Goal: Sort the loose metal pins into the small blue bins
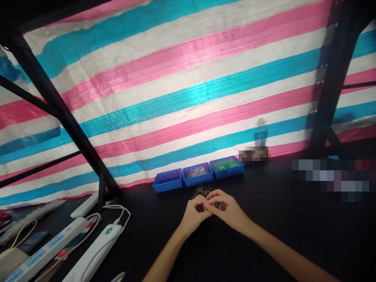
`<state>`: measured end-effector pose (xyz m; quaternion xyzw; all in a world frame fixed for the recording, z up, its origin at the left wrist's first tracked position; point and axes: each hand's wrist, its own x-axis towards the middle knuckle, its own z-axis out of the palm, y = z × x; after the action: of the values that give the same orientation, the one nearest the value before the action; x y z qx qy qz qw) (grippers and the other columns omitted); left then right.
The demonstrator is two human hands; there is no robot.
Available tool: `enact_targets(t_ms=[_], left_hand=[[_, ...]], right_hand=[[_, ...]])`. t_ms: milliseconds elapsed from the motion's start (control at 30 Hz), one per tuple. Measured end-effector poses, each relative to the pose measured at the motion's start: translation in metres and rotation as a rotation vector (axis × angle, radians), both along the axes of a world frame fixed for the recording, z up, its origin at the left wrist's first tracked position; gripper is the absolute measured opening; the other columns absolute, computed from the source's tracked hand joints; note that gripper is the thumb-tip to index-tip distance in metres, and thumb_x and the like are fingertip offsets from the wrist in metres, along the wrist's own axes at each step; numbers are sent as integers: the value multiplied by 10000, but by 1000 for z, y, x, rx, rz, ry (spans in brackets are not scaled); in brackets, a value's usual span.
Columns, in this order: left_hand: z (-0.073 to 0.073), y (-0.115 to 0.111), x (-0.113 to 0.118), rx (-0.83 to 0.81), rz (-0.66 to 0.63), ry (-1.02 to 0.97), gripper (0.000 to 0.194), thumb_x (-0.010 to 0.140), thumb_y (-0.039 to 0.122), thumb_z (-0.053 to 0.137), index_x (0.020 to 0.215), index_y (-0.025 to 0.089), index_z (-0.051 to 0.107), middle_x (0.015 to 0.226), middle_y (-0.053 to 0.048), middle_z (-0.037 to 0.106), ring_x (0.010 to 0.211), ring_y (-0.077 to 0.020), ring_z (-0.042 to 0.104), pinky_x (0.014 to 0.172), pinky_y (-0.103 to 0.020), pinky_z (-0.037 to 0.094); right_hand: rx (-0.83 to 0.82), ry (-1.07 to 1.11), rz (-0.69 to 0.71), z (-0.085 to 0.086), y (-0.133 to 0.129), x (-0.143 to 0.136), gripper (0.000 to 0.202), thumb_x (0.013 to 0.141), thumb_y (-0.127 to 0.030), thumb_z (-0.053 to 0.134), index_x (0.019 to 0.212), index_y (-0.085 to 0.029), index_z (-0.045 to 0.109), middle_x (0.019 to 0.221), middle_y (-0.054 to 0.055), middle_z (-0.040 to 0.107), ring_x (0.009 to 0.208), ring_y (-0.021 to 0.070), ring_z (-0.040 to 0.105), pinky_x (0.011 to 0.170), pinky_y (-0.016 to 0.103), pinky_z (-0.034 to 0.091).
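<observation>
My left hand and my right hand meet at the fingertips over the black table, in the middle of the view. The fingers of both are curled and pressed together; whatever lies between them is too small or hidden to name. Just beyond and partly beneath the hands is a loose pile of thin, brass-coloured screws or pins. Behind the pile stand three blue trays in a row: the left tray shows a dark inside, the middle tray holds clear small pieces, and the right tray holds green ones.
White power strips with cables lie on the left, beside a phone. A black metal frame rises at the left, and another post at the right. Striped plastic sheeting hangs behind the table. Blurred items lie at the right.
</observation>
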<state>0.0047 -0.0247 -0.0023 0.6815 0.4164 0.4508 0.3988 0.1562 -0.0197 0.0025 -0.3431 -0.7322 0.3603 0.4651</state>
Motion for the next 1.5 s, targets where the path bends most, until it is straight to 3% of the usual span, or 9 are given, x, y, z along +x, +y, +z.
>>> enact_targets(t_ms=[167, 367, 467, 633, 867, 967, 1167, 1367, 1500], left_hand=[[1, 1, -2, 22, -13, -1, 166, 657, 282, 657, 704, 124, 639, 691, -17, 518, 636, -107, 467, 576, -214, 362], [4, 6, -9, -136, 80, -143, 271, 708, 363, 601, 829, 122, 626, 555, 22, 482, 440, -45, 379, 391, -161, 265], [5, 15, -19, -142, 190, -266, 302, 693, 370, 614, 862, 120, 630, 593, -2, 540, 463, -59, 450, 373, -150, 283], [1, 34, -53, -120, 401, -520, 378, 661, 337, 653, 951, 99, 605, 861, -122, 636, 704, -167, 608, 384, -148, 343], [-9, 53, -95, -63, 697, -760, 300, 675, 204, 661, 949, 96, 604, 916, -142, 646, 678, -159, 637, 417, -154, 402], [-10, 59, -102, -74, 667, -845, 295, 685, 154, 656, 971, 110, 599, 992, -139, 631, 705, -150, 640, 425, -143, 415], [-7, 65, -109, -249, 498, -987, 218, 711, 50, 601, 914, 131, 598, 1166, -119, 546, 892, -182, 614, 464, -116, 451], [7, 57, -107, -293, 358, -993, 215, 756, 103, 565, 969, 131, 567, 1163, -132, 541, 1007, -229, 559, 459, -114, 462], [15, 51, -104, -314, 288, -1049, 291, 780, 78, 519, 1067, 123, 510, 1122, -161, 562, 1002, -207, 564, 515, -120, 482]], right_hand=[[10, 27, -52, -4, 5, 0, 206, 752, -370, 550, 762, -210, 679, 887, 35, 568, 666, 119, 542, 466, 196, 396], [-18, 123, -163, -9, 17, 6, 235, 727, -390, 568, 736, -181, 674, 847, 60, 573, 708, 156, 548, 488, 214, 431], [-27, 114, -153, -12, 17, 6, 242, 733, -387, 556, 787, -186, 678, 831, 59, 579, 681, 149, 534, 473, 210, 425], [-21, 70, -154, -14, 14, 5, 262, 741, -384, 536, 847, -187, 672, 853, 67, 585, 668, 145, 517, 444, 197, 416], [-76, -7, -83, -23, 13, 2, 264, 750, -388, 530, 887, -198, 651, 892, 65, 566, 717, 158, 517, 482, 204, 445], [-73, -30, -75, -25, 13, 0, 264, 757, -392, 521, 894, -203, 644, 907, 61, 559, 719, 157, 513, 479, 200, 441], [-57, -62, -57, -28, 10, -3, 249, 764, -387, 518, 902, -219, 640, 891, 52, 569, 715, 150, 525, 447, 186, 407], [-33, -64, -56, -26, 8, -4, 230, 772, -364, 511, 893, -224, 648, 886, 49, 570, 675, 131, 530, 422, 178, 383], [-22, -48, -67, -25, 9, -4, 235, 769, -355, 508, 897, -221, 652, 886, 49, 567, 666, 129, 534, 413, 179, 377]])
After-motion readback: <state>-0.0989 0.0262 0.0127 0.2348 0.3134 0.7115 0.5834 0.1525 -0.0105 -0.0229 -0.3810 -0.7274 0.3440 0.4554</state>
